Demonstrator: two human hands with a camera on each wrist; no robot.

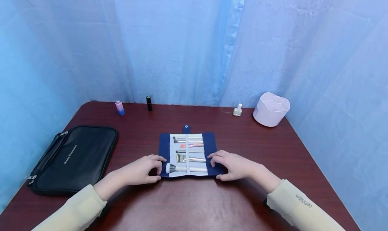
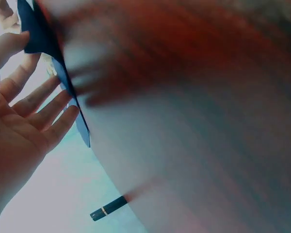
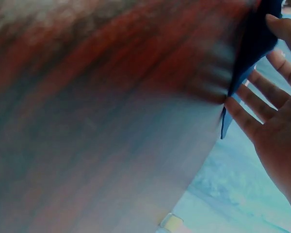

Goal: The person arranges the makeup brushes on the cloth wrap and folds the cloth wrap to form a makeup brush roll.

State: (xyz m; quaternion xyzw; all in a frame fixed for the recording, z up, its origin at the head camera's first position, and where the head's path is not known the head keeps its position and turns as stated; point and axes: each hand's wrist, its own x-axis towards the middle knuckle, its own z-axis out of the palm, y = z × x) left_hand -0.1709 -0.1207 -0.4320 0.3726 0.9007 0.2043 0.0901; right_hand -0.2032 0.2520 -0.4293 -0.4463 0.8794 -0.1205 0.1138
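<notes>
A navy makeup brush roll (image 1: 211, 141) lies unfolded on the table, its snap tab (image 1: 186, 128) pointing away. Several brushes lie crosswise on its pale lining under an elastic strap (image 1: 187, 153); the nearest is a fluffy white-tipped brush (image 1: 171, 168). My left hand (image 1: 143, 170) holds the roll's left side, thumb at the near corner and fingers on the flap. On the right side my right hand (image 1: 236, 165) holds it likewise. Both wrist views show the near corners raised a little off the table, at the thumbs of the left hand (image 2: 19, 126) and right hand (image 3: 276, 121).
A black zip case (image 1: 75, 158) lies at the left. Along the back stand a pink-and-blue bottle (image 1: 120, 108), a black lipstick tube (image 1: 149, 104), a small nail polish bottle (image 1: 237, 110) and a pale round organizer (image 1: 269, 111). Blue curtains (image 1: 179, 45) enclose the table's back and sides.
</notes>
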